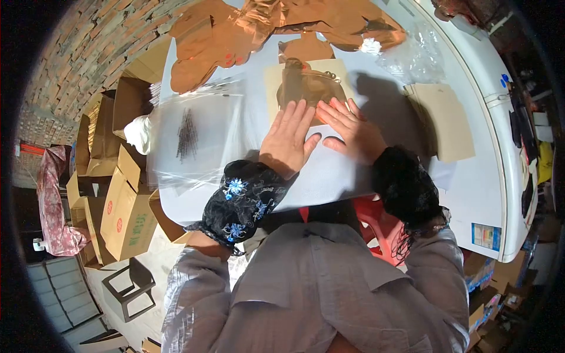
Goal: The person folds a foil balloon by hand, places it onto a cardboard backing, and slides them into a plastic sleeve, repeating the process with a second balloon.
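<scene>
My left hand (288, 138) lies flat with its fingers stretched out, the tips on the lower edge of a shiny copper-coloured cutout (306, 87). From the other side my right hand (356, 130) reaches in, fingers extended and slightly spread, its tips at the same edge. The cutout rests on a square beige card (272, 75) on the white table (312, 176). Part of its lower edge is hidden behind my fingers. Neither hand grips anything. Just beyond the card is another copper-coloured piece (306, 48).
Large copper-coloured sheets (220, 44) spread along the table's far side. Clear plastic sleeves (206, 132) are stacked at left. Beige cards (444, 123) and crumpled clear plastic (418, 56) lie at right. Cardboard boxes (126, 206) stand left of the table, near a dark stool (129, 288).
</scene>
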Available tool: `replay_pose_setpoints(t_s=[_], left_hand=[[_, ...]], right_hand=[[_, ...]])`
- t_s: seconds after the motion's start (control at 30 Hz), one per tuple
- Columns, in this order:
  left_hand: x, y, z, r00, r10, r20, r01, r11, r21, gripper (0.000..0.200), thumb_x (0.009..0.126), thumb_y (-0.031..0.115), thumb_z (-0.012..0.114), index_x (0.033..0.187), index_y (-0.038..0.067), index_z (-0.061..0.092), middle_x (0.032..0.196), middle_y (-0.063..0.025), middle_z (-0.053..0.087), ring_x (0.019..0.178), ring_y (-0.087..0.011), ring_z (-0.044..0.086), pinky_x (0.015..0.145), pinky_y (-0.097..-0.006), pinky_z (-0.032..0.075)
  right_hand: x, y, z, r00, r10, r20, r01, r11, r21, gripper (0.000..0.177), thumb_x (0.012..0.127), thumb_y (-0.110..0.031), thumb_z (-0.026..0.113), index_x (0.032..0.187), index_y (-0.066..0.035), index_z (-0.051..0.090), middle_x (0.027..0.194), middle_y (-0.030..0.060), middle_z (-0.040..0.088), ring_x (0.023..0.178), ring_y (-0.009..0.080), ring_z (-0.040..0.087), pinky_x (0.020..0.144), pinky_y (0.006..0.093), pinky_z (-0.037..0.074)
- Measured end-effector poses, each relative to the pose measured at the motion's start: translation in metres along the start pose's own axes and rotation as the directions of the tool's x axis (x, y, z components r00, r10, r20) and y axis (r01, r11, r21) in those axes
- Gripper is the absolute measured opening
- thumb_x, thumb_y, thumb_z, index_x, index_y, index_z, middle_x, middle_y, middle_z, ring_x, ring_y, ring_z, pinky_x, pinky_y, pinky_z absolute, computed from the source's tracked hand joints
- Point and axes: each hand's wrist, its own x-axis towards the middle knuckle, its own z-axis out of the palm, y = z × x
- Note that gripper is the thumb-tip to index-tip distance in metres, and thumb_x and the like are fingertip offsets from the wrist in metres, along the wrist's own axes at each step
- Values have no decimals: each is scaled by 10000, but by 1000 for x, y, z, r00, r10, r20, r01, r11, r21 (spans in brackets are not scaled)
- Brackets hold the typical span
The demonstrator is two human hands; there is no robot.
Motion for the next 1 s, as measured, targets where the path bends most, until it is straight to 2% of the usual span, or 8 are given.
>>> replay_pose_setpoints(t_s=[0.23,0.33,0.43,0.53,0.73,0.83,0.93,1.0], left_hand=[[0,1,0,1000,-2,-5,2,1000,1,592,985,403,472,1467,75,368,1515,-158,360,1417,-332,313,1154,-465,256],[0,0,0,1000,1,-4,-1,1000,3,587,983,397,477,1462,74,376,1510,-165,364,1413,-335,317,1154,-466,257],[0,0,1,1000,7,-13,-7,1000,0,579,980,387,481,1457,72,383,1505,-173,369,1408,-340,323,1152,-469,259],[0,0,1,1000,11,-23,-11,1000,-10,573,979,378,482,1454,72,387,1501,-179,371,1405,-350,324,1149,-472,262],[1,2,-5,1000,17,-1,-17,1000,4,536,981,377,476,1457,141,403,1502,-180,369,1401,-369,323,1144,-476,271],[0,2,-3,1000,24,-4,-24,1000,13,519,981,376,476,1457,179,411,1513,-174,354,1405,-368,317,1144,-481,270],[0,2,-3,1000,16,7,-16,1000,9,514,981,376,475,1456,189,414,1523,-168,339,1411,-363,308,1145,-484,265],[0,2,-2,1000,16,6,-16,1000,9,515,983,378,472,1457,187,413,1528,-165,332,1415,-361,300,1147,-485,261]], right_hand=[[-18,15,-6,984,135,113,-136,991,-2,728,925,-417,544,1481,-16,300,1569,143,259,1468,326,193,1196,470,127],[-21,22,-4,993,114,32,-112,993,-48,749,915,-486,551,1439,7,343,1539,169,296,1432,383,250,1177,499,175],[-18,18,-7,986,166,5,-166,984,-70,742,926,-492,530,1443,2,333,1537,168,299,1425,394,259,1171,500,184],[-18,9,-4,994,93,58,-88,992,-90,711,942,-480,510,1456,-27,321,1531,163,308,1414,399,274,1165,501,194],[-26,25,1,973,226,-44,-229,969,-93,605,961,-371,519,1455,-72,337,1499,161,350,1391,390,313,1143,510,237],[-22,40,3,961,232,-153,-238,971,-21,475,960,-223,525,1407,-83,449,1411,163,476,1323,387,412,1091,460,336],[-7,65,7,910,336,-245,-319,942,106,398,950,-157,510,1338,-67,512,1246,171,596,1149,384,547,988,438,432],[12,89,17,898,352,-263,-312,933,181,400,929,-158,516,1308,-33,518,1197,202,612,1105,400,565,978,451,439]])
